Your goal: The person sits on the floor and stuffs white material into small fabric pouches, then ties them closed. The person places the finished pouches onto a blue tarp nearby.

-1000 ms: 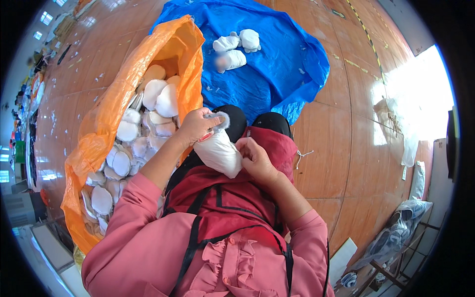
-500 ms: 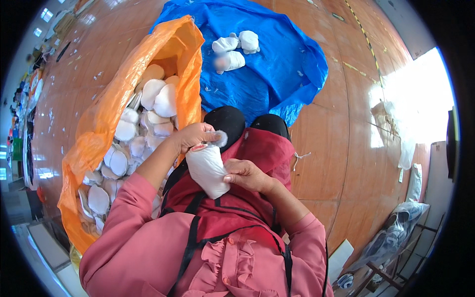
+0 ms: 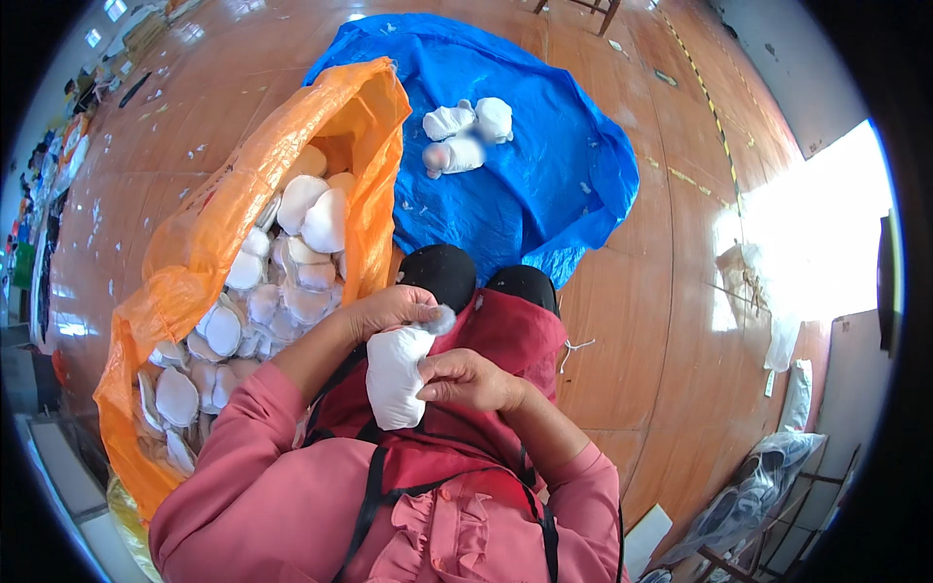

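Note:
A plump white stuffed cloth piece [image 3: 395, 384] stands above my lap between my two hands. At its upper end, my left hand [image 3: 391, 309] is closed, pinching a tuft of greyish-white fluff [image 3: 441, 320] that sticks out past the thumb. My right hand [image 3: 471, 379] is closed too, with thumb and fingers gripping the cloth piece's right side. Whether the left fingers also grip the cloth edge is hidden. Several similar white stuffed pieces [image 3: 449, 122] lie together on a blue plastic sheet [image 3: 544, 185] beyond my knees.
At my left an orange plastic sack [image 3: 374, 209] lies open, filled with white rounded pads [image 3: 224, 330]. The brown floor [image 3: 622, 321] has scraps on it. A clear plastic bag of dark things [image 3: 753, 491] sits at the lower right beside a metal frame.
The white cloth piece has turned more upright, and its reddish upper opening no longer shows. My right hand has shifted slightly left and down along its side. The whole view has tilted a little.

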The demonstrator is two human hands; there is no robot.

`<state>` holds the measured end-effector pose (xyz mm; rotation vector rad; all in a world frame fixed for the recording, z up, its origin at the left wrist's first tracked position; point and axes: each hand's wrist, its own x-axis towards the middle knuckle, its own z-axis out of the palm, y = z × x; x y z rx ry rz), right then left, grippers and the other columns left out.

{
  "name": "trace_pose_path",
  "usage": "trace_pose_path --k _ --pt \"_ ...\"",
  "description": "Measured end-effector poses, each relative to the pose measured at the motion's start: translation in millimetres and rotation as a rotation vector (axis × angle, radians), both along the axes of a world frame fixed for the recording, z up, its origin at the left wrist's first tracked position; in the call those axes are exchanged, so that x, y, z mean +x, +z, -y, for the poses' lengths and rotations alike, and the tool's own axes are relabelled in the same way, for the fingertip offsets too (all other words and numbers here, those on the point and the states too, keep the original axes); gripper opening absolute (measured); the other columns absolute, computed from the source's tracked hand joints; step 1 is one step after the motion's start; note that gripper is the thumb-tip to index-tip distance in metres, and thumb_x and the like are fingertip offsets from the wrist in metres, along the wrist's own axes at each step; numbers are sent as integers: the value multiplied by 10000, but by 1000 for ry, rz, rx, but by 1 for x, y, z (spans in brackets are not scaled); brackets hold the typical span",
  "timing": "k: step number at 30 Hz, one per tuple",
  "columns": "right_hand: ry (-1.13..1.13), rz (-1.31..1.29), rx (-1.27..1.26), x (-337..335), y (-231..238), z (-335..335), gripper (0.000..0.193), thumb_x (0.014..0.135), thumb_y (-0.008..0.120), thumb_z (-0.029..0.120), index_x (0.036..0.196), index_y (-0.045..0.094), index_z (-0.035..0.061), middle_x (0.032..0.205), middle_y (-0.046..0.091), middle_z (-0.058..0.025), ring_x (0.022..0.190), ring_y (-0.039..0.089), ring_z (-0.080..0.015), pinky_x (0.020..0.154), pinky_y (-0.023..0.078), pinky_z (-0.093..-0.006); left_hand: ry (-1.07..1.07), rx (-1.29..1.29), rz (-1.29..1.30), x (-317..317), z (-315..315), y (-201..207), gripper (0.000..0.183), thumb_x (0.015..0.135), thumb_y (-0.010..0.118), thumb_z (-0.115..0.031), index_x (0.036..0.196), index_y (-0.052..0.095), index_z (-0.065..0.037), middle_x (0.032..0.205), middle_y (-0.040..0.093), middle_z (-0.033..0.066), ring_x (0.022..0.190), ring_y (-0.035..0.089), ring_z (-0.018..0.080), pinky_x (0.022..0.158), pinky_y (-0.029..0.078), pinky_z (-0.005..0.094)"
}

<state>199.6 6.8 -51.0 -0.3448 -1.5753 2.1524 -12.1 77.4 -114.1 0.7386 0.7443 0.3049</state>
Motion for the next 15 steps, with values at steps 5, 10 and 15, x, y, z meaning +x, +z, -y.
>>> trace_pose_path --k 5,10,15 --pt "-128 36 -296 1 3 11 125 950 656 127 1020 644 24 962 638 -21 970 585 -109 875 481 -290 91 43 18 -10 -4 -6 322 889 714 -378 970 625 -79 814 634 -16 681 579 63 614 479 216" --pt "-729 288 -100 17 -30 9 408 908 711 168 1253 538 36 1144 632 -98 1080 604 -182 935 488 -340 348 312 -392 -13 -4 31 358 884 728 -377 991 627 -50 825 647 17 713 593 76 637 483 241" --pt "-613 535 215 4 -27 6 669 825 796 308 1317 473 -9 1236 598 -133 1162 566 -219 997 446 -362 403 785 -672 24 17 65 382 825 787 -331 986 636 -19 828 685 103 756 656 159 692 525 321"
